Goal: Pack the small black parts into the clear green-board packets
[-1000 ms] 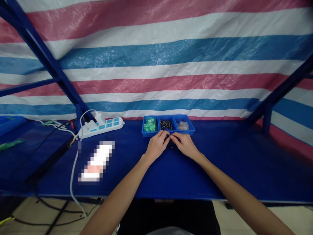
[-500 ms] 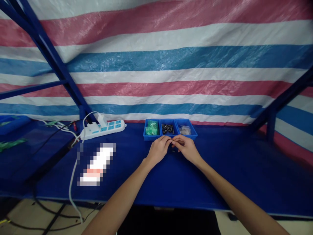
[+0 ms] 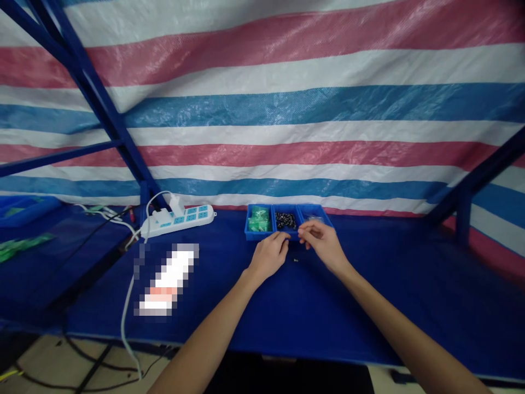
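My left hand [image 3: 269, 253] is closed at the near edge of a blue three-part bin [image 3: 258, 236], fingers bent together; what they hold, if anything, is too small to name. My right hand [image 3: 322, 241] pinches thumb against forefinger before the bin's right compartment, and anything between the tips is too tiny to make out. Between the hands, on the blue table, lies a small screw-like piece [image 3: 296, 260]. The bin holds green packets [image 3: 259, 218] at left, dark small screw-like parts [image 3: 286, 220] in the middle, and clear pieces [image 3: 315, 218] at right, partly hidden by my right hand.
A white power strip [image 3: 184, 220] with plugs and cables sits left of the bin. Nearer me is a blurred-out white sheet [image 3: 168, 282]. Farther left are green strips [image 3: 24, 246] and a blue tray [image 3: 30, 210]. Blue frame bars [image 3: 110, 123] and a striped tarp [image 3: 287, 104] stand behind.
My hands, fingertips together before, are now apart, the right one shifted to the right. The small piece on the table shows more plainly between them. The whole view has shifted slightly.
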{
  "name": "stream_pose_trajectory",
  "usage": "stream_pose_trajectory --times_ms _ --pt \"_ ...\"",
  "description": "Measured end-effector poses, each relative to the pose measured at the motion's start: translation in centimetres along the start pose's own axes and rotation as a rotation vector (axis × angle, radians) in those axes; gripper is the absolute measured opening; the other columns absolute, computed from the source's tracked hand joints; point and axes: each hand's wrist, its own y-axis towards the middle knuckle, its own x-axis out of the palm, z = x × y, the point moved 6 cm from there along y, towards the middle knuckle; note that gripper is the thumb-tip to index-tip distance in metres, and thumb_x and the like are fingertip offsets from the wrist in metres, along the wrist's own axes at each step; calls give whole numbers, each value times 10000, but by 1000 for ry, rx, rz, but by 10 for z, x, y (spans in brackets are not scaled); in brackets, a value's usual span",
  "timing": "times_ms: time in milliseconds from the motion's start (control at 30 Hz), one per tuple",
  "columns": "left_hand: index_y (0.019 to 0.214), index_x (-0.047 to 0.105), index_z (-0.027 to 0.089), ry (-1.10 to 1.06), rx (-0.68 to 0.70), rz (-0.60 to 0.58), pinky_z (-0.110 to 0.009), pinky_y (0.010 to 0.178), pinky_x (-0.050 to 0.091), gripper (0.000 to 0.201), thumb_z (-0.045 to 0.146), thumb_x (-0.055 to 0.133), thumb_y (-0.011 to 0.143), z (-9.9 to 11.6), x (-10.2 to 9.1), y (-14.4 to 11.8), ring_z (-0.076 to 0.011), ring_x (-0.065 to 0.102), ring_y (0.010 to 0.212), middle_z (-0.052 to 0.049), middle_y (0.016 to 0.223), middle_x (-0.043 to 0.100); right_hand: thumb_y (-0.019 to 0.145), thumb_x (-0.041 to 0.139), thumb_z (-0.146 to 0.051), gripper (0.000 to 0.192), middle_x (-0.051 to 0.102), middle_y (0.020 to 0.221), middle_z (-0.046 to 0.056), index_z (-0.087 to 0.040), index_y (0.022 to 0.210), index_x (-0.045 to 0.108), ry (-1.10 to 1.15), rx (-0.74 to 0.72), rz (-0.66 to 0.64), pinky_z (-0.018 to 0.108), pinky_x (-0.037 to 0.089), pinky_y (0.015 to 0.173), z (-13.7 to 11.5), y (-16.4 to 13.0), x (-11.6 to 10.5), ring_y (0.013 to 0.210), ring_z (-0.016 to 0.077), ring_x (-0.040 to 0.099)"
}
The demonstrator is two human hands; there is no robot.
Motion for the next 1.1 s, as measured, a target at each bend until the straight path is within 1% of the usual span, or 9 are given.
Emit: stream_pose_trajectory --times_ms 133,200,267,333,400,533,667,867,1100 --pt "1109 618 211 28 -26 -7 -299 767 531 211 187 446 989 -3 -1 0 -196 675 913 -40 1047 683 790 698 -443 400 725 902 72 -181 1082 619 2 43 45 236 463 456 -5 18 -4 682 190 695" --pt "1104 620 211 43 -36 -14 -295 760 530 209 191 447 989 -3 -2 0 -190 675 895 -39 1042 683 840 640 -452 376 723 926 75 -187 1105 614 -67 25 54 233 446 450 -4 15 -10 667 177 683" --pt "1110 620 211 60 -42 -29 -294 761 530 210 197 449 990 -4 -2 1 -191 677 903 -40 1055 683 883 592 -436 302 710 854 56 -186 1048 637 -179 25 -46 237 440 467 1 4 -10 634 163 659" --pt "1111 623 212 81 -48 -58 -291 759 529 208 202 455 989 -4 -1 1 -196 680 920 -40 1063 685 908 571 -385 230 699 806 37 -188 987 660 -318 17 -227 259 471 542 6 -12 -4 624 152 639" --pt "1116 622 213 101 -51 -88 -290 754 527 206 207 462 987 -3 0 1 -201 682 931 -40 1065 687 905 594 -330 169 695 804 28 -194 964 676 -483 -32 -358 282 486 633 8 -27 2 662 153 629" --pt "1100 623 220 121 -49 -127 -281 730 517 196 215 463 987 -1 2 0 -195 685 916 -32 1053 686 873 657 -235 108 666 861 27 -196 971 679 -686 -107 -456 286 467 696 7 -38 13 733 158 604" --pt "1074 624 222 132 -51 -137 -276 716 504 188 216 456 989 -1 2 0 -194 683 913 -22 1042 688 880 631 -148 53 609 865 30 -184 895 668 -795 -143 -484 279 444 696 8 -38 20 738 153 581" --pt "1045 627 220 146 -48 -146 -276 707 495 186 218 450 988 0 2 0 -194 678 894 -19 1004 685 908 583 -134 73 603 875 33 -183 886 634 -824 -174 -488 284 439 709 10 -40 23 758 162 585" --pt "1031 632 214 142 -44 -164 -265 684 477 172 204 477 958 1 2 0 -184 662 873 -27 1012 679 907 546 -122 103 643 877 41 -185 911 627 -771 -192 -409 280 454 694 14 -36 20 751 170 601"
